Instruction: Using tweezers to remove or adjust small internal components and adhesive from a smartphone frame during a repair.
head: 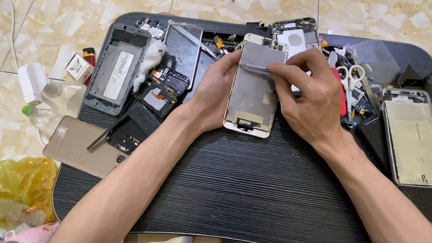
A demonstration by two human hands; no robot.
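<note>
Steadying a gutted phone frame [252, 93], pale-edged with a bare metal back plate, at the middle of the black ridged lap table [250, 197]. Left hand [217, 91] curled along the frame's left edge, fingers together against its side, thumb up near the top corner. Right hand [309, 97] draped over the frame's right edge, thumb and forefinger pinched shut on thin metal tweezers [258, 68] laid across the upper plate, tips pointing left. Left of the hands: grey phone housing [118, 68], dark circuit parts [156, 95], gold back cover [81, 146] overhanging the table edge. Right: silver phone shell [414, 137] face up, white-handled scissors [350, 77] just behind the right hand. On the marble floor: lighter [89, 55], yellow plastic bag [18, 185].
</note>
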